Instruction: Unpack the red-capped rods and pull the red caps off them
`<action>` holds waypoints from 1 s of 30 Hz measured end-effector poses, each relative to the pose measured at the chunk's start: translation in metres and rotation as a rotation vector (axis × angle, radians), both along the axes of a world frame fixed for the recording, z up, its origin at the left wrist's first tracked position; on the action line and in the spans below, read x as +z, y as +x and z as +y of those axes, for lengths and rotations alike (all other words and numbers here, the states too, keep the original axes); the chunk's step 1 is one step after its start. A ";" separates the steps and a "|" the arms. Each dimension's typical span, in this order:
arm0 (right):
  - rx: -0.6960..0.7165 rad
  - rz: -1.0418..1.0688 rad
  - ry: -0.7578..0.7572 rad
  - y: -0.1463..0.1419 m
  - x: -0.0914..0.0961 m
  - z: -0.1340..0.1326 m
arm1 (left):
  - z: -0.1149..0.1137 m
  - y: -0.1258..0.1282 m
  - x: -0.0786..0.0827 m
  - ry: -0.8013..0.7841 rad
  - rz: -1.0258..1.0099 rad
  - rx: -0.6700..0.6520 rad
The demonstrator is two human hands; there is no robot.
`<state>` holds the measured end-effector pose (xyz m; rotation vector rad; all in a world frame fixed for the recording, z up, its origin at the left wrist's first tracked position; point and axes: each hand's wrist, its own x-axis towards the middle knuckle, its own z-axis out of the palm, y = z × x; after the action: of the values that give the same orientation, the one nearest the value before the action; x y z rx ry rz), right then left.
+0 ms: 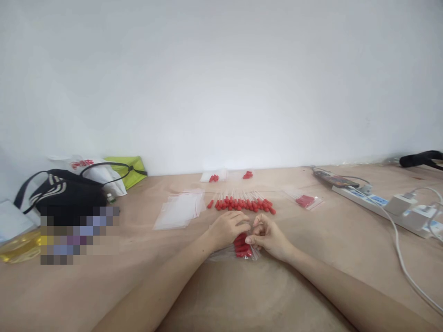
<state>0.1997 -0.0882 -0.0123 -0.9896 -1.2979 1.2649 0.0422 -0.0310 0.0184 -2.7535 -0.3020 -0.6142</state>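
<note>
A clear zip bag (255, 254) lies on the table close to me, with several red-bulbed droppers (243, 246) inside. My left hand (228, 229) lies over its upper part, fingers curled down onto the plastic. At the bag's right edge, the thumb and bent fingers of my right hand (270, 237) pinch the plastic. Just beyond my hands, a row of loose glass droppers (238, 203) lies side by side, red rubber bulbs toward me. To the left is a stack of flat clear zip bags (180, 210).
Filled bags lie at the right (304, 201) and by the wall (213, 178). A phone (335, 179) and a white power strip (363, 199) with chargers and a cable (398, 249) are at right. A black bag (74, 196) and a yellow bottle (20, 247) stand left.
</note>
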 end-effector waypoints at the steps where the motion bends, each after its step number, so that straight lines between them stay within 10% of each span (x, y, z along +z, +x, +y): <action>1: 0.005 0.003 -0.010 0.001 0.000 0.000 | 0.001 0.000 0.000 0.004 -0.012 -0.008; 14: 0.137 -0.118 0.035 0.012 0.002 -0.004 | 0.007 -0.008 -0.003 -0.103 -0.043 0.012; 23: -0.046 -0.920 0.905 0.014 0.005 -0.006 | 0.005 -0.008 0.001 -0.171 0.018 -0.001; 30: -0.158 -1.080 1.200 0.016 0.008 -0.006 | -0.001 -0.006 0.017 -0.224 0.064 -0.087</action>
<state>0.2159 -0.0937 -0.0044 -0.7782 -2.2587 -0.4202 0.0360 -0.0323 0.0351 -3.0088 -0.2511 -0.5417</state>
